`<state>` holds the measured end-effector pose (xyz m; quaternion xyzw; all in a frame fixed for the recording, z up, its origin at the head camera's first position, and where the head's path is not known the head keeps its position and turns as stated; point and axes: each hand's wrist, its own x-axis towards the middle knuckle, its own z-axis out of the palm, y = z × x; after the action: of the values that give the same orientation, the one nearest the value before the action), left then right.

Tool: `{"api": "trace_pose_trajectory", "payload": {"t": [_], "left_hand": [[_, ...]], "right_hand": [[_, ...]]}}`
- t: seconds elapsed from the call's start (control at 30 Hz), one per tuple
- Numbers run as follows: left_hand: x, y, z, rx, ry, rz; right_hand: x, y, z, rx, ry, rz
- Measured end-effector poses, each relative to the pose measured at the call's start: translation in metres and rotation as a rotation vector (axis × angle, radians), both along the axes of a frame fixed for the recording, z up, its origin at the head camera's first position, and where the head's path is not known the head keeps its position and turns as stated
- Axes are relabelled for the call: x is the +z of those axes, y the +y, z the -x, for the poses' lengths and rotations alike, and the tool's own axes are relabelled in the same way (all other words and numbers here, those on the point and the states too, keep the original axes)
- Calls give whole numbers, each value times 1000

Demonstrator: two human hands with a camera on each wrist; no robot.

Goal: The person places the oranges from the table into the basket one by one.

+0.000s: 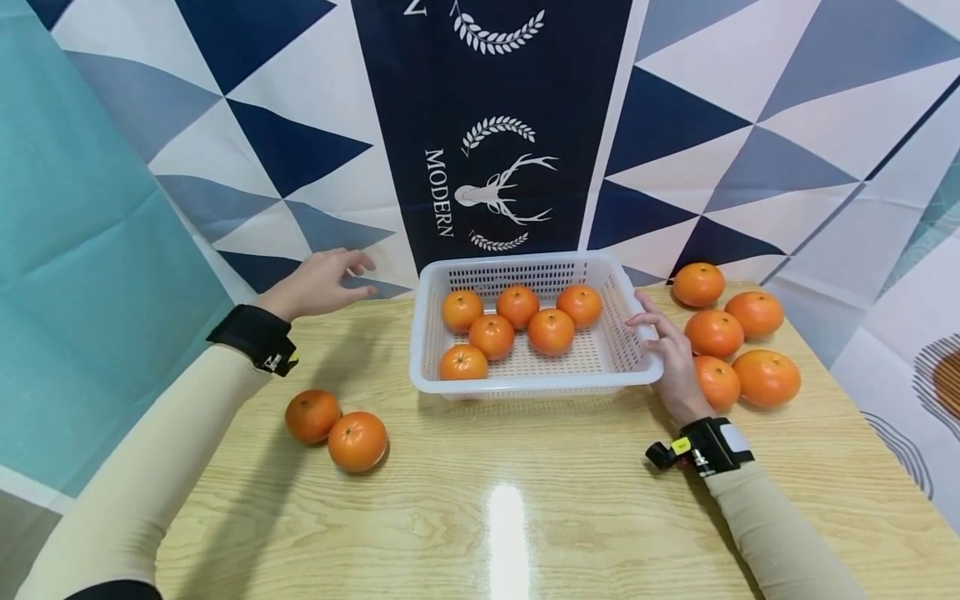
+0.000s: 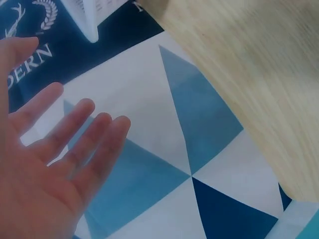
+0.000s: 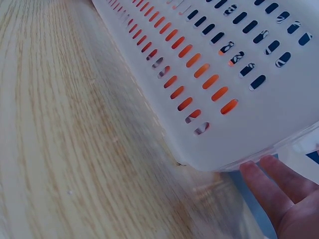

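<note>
At the worktop's (image 1: 450,454) far edge, your right hand (image 1: 675,367) grips the white basket's (image 1: 525,385) rim, six oranges (image 1: 492,337) inside, five more oranges (image 1: 715,333) crowding it; your left hand (image 1: 318,283) hovers spread beyond two loose oranges (image 1: 357,442).

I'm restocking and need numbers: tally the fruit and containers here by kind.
White perforated plastic basket: 1
Round orange citrus fruits: 13 (6 inside the basket, 5 to its right, 2 nearer the person on its left)
Total: 14
</note>
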<state>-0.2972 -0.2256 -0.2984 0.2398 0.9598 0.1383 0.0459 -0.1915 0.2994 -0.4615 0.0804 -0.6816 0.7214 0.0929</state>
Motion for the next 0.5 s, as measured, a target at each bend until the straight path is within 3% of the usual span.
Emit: {"api": "trace_pose_trajectory", "payload": {"t": [0.2, 0.33, 0.5], "left_hand": [[-8, -4, -15, -22, -3, -11], [-10, -6, -31, -32, -13, -38], [-10, -5, -53, -64, 27, -42]], "right_hand": [[1, -3, 1, -18, 8, 0], [3, -4, 2, -22, 4, -1], [3, -3, 0, -25, -17, -11]]}}
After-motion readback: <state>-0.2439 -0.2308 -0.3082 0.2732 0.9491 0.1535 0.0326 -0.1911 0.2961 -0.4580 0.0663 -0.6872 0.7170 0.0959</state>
